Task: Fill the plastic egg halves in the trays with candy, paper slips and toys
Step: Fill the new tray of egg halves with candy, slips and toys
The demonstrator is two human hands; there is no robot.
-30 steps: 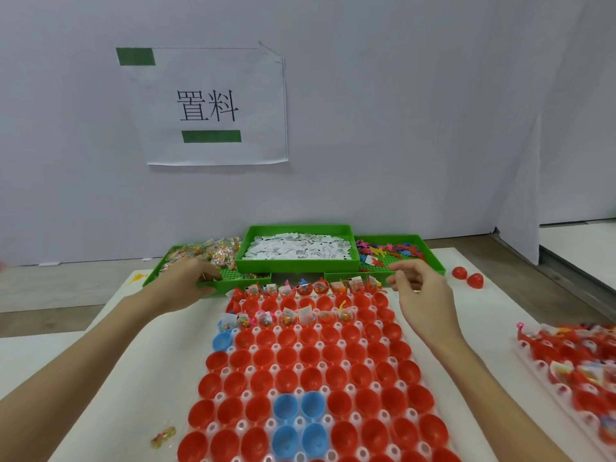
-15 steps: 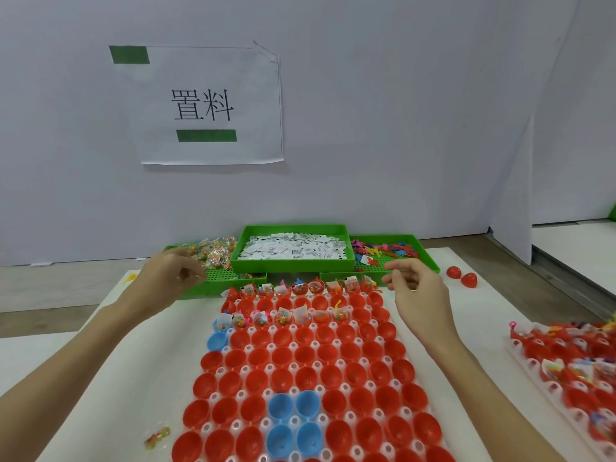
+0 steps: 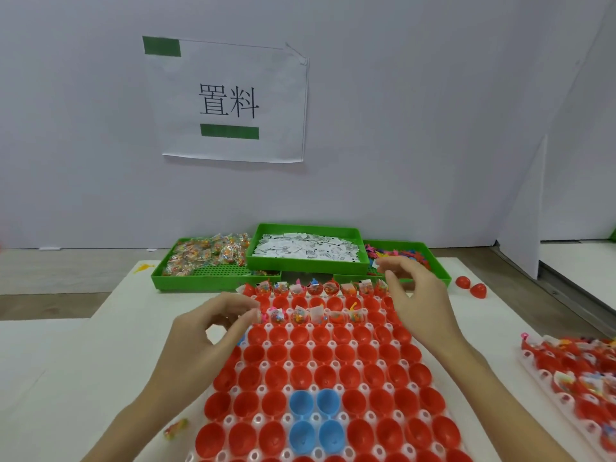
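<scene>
Three green bins at the back of the table (image 3: 83, 361): candy bin (image 3: 213, 281) on the left with wrapped candy (image 3: 206, 255), slip bin (image 3: 306, 266) in the middle full of white slips (image 3: 305, 250), toy bin (image 3: 433, 258) on the right with small toys (image 3: 396, 253). One big tray (image 3: 313, 418) in front, full of red egg halves (image 3: 300, 356), plus four blue ones (image 3: 315, 418) near the front. Far row and part of the third row filled already (image 3: 316, 290). Second tray (image 3: 573, 378) at the right edge, filled too. Two loose red halves (image 3: 470, 286) beside the toy bin. One stray candy (image 3: 175, 428) on the table at the left. One paper sign (image 3: 230, 101) on the wall.

Left hand (image 3: 203, 335) over the tray's left side, thumb and finger pinched near a small clear piece, too blurry to tell what. Right hand (image 3: 416, 295) above the tray's far right corner, fingers loosely curled; cannot tell if holding anything.
</scene>
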